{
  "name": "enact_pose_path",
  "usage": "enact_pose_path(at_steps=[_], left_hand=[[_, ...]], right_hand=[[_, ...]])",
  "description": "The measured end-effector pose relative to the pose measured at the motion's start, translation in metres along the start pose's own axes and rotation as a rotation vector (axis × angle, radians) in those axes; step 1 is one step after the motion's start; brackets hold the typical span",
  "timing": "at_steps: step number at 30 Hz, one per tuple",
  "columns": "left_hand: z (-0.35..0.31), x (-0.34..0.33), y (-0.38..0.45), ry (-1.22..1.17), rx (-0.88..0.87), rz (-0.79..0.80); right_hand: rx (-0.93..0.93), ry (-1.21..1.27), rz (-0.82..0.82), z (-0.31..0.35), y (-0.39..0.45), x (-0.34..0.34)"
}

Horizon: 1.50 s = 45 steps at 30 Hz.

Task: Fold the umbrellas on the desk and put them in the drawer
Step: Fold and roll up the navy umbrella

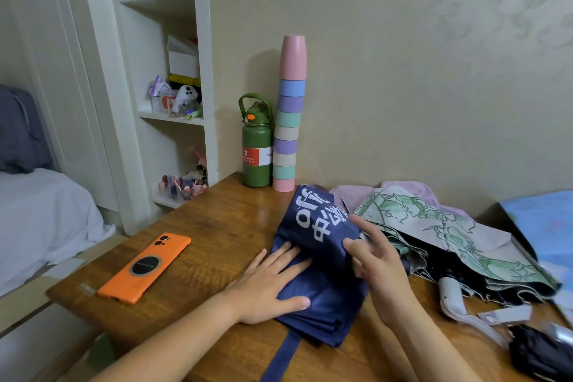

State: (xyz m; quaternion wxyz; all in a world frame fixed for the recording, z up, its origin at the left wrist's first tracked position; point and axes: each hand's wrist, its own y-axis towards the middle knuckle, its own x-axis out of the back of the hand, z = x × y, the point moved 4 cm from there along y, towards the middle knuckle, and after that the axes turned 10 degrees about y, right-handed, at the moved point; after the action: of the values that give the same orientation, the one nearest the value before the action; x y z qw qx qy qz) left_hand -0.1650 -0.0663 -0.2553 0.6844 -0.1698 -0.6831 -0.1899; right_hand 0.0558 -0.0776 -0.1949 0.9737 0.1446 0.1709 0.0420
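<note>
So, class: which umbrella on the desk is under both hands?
The navy umbrella with white lettering; the left hand lies flat on it, unlike the floral umbrella beside it.

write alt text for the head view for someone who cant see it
A person's left hand presses flat on a navy umbrella on a wooden desk while the right hand pinches its fabric. A floral umbrella lies to its right, an orange phone to its left.
</note>
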Motion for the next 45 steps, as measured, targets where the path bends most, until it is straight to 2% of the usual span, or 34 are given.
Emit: enact_pose_path(at_steps=[2, 4, 7, 12, 14, 18, 21, 25, 29, 32, 34, 36, 39, 42, 45], left_hand=[[0.000, 0.001, 0.000, -0.021, -0.005, 0.010], [0.002, 0.004, -0.001, -0.083, -0.002, 0.034], [0.004, 0.009, -0.001, -0.259, 0.048, 0.052], [0.008, 0.010, 0.004, -0.493, 0.128, -0.014], [0.010, 0.007, 0.003, -0.411, 0.128, -0.048], [0.005, 0.003, -0.001, -0.110, 0.056, -0.169], [0.003, 0.003, -0.001, -0.092, 0.042, -0.185], [0.003, 0.004, -0.003, -0.104, 0.046, -0.182], [0.004, 0.009, -0.002, -0.268, 0.073, -0.174], [0.017, 0.007, -0.004, -0.641, 0.210, -0.194], [0.026, -0.002, -0.004, -0.905, 0.304, -0.199], [0.026, 0.000, -0.005, -1.098, 0.352, -0.211], [0.019, 0.011, -0.006, -1.172, 0.396, -0.206], [0.020, 0.013, -0.005, -1.181, 0.386, -0.211], [0.030, 0.010, -0.008, -1.161, 0.392, -0.232]], right_hand=[[0.191, -0.324, 0.054, 0.009, -0.002, -0.001], [0.302, -0.555, 0.064, 0.014, -0.007, 0.001], [0.325, -0.623, 0.079, 0.017, -0.014, 0.002], [0.230, -0.607, 0.086, 0.010, -0.017, -0.002], [0.197, -0.535, 0.101, 0.007, -0.020, -0.008], [0.056, -0.302, 0.024, 0.009, -0.019, -0.008], [-0.027, -0.176, -0.005, 0.014, -0.016, -0.003], [0.028, -0.167, -0.057, 0.020, -0.012, 0.007], [0.088, -0.068, -0.067, 0.025, -0.014, 0.007], [0.093, -0.084, -0.007, 0.022, -0.016, -0.002], [0.086, -0.192, 0.086, 0.018, -0.018, -0.009], [0.136, -0.546, 0.171, 0.010, -0.020, -0.012], [0.216, -1.000, 0.233, -0.004, -0.023, -0.017], [0.302, -1.180, 0.172, -0.008, -0.031, -0.024], [0.431, -1.173, 0.113, 0.001, -0.034, -0.028]])
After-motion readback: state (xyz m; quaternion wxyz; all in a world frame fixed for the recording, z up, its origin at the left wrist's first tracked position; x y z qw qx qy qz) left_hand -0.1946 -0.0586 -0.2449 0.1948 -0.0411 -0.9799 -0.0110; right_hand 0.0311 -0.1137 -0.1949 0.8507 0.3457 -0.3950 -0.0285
